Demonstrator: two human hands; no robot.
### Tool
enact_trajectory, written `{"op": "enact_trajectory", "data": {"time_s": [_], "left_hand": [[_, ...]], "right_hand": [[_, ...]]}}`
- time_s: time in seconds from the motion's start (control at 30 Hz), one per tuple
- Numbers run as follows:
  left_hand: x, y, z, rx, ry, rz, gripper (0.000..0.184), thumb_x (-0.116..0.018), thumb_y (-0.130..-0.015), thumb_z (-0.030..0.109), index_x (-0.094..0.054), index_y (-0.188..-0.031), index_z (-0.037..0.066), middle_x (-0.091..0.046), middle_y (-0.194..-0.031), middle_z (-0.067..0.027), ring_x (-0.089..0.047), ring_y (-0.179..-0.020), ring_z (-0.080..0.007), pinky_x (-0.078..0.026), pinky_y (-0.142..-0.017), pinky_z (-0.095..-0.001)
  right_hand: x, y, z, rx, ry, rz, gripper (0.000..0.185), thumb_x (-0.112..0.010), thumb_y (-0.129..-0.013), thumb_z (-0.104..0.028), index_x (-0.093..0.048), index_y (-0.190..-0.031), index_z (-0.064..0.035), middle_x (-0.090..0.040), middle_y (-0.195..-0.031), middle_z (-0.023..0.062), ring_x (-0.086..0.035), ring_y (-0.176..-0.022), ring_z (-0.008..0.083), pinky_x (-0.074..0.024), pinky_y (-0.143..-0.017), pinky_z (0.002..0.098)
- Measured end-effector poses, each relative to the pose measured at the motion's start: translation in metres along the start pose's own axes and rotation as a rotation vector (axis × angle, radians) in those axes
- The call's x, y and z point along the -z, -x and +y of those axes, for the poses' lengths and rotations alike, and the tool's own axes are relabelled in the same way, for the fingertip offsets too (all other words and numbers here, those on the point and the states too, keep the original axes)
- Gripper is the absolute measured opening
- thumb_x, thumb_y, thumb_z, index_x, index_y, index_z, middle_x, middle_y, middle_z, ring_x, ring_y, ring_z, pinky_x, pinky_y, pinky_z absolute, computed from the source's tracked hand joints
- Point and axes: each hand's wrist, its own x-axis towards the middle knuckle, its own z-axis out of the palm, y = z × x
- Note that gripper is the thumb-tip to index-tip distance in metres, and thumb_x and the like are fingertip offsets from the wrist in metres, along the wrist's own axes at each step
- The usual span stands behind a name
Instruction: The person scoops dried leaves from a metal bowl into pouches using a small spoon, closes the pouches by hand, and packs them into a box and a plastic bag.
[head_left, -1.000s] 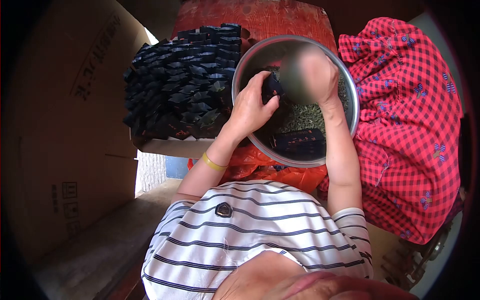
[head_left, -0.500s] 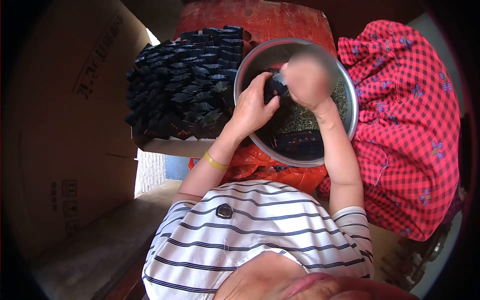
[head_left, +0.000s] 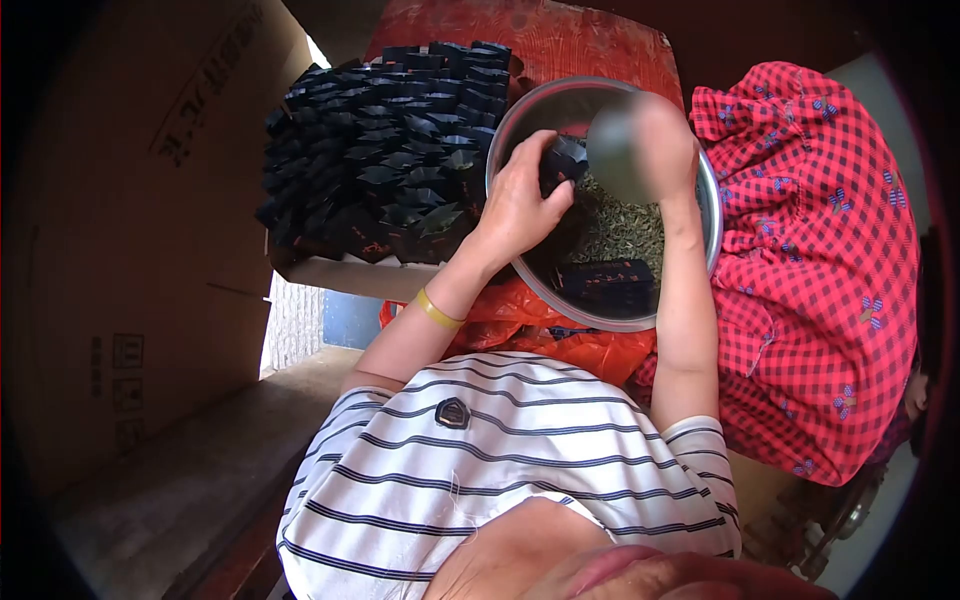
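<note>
My left hand (head_left: 522,200) grips a small black packet (head_left: 563,165) with its mouth spread, over the left part of a round metal bowl (head_left: 712,225). Over the bowl's right part is my right hand (head_left: 668,150), its fingers closed and partly blurred. What it holds cannot be made out. Loose dried green leaves (head_left: 622,228) lie in the bowl beneath both hands. Several flat black packets (head_left: 605,285) with orange print rest inside the bowl near its front edge.
Many upright black packets (head_left: 380,150) fill a shallow box (head_left: 350,275) at the left on a red table (head_left: 580,40). Orange plastic (head_left: 600,352) lies before the bowl, red checked cloth (head_left: 810,270) at the right. A large cardboard box (head_left: 130,250) stands far left.
My right hand moved left to the packet, then back right, away from it. My left hand kept the packet. The view has shifted slightly.
</note>
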Motion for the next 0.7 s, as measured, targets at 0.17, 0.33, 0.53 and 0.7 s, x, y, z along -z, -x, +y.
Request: {"op": "enact_trajectory", "data": {"time_s": [0.17, 0.33, 0.53, 0.7], "left_hand": [[-0.005, 0.0, -0.006, 0.088, 0.34, 0.16, 0.056, -0.069, -0.083, 0.004, -0.045, -0.134, 0.001, -0.062, -0.113, -0.0114, -0.063, -0.096, -0.0178, -0.052, -0.085, -0.0299], [-0.002, 0.0, -0.006, 0.097, 0.327, 0.165, 0.053, -0.067, -0.087, 0.0, -0.044, -0.135, 0.001, -0.061, -0.112, -0.0057, -0.06, -0.096, -0.0111, -0.051, -0.085, -0.0259], [-0.003, -0.001, -0.008, 0.082, 0.182, 0.153, 0.058, -0.07, -0.08, 0.009, -0.048, -0.132, 0.001, -0.058, -0.122, -0.0208, -0.06, -0.112, -0.0315, -0.049, -0.095, -0.0378], [-0.002, -0.002, -0.001, 0.091, 0.15, 0.097, 0.062, -0.071, -0.078, 0.01, -0.045, -0.134, 0.0, -0.055, -0.124, -0.0226, -0.055, -0.118, -0.0361, -0.045, -0.1, -0.0401]], "right_hand": [[-0.014, 0.017, 0.008, -0.434, -0.345, -0.991, 0.02, -0.054, -0.095, -0.016, -0.066, -0.093, -0.001, -0.068, -0.075, 0.0083, -0.068, -0.067, 0.0167, -0.0541, -0.058, 0.0307], [-0.05, 0.038, -0.008, -0.373, -0.171, -1.293, 0.017, -0.056, -0.085, -0.008, -0.065, -0.096, 0.0018, -0.068, -0.074, 0.0104, -0.069, -0.065, 0.0184, -0.0548, -0.056, 0.0305], [-0.046, 0.033, 0.004, 0.13, 0.17, -0.616, 0.018, -0.061, -0.09, -0.022, -0.068, -0.101, -0.0098, -0.07, -0.081, 0.0188, -0.07, -0.075, 0.0351, -0.0553, -0.069, 0.0467], [-0.025, 0.011, 0.024, 0.024, 0.422, -0.354, 0.018, -0.062, -0.092, -0.031, -0.07, -0.102, -0.0187, -0.071, -0.083, 0.0147, -0.069, -0.081, 0.0352, -0.0544, -0.071, 0.0456]]}}
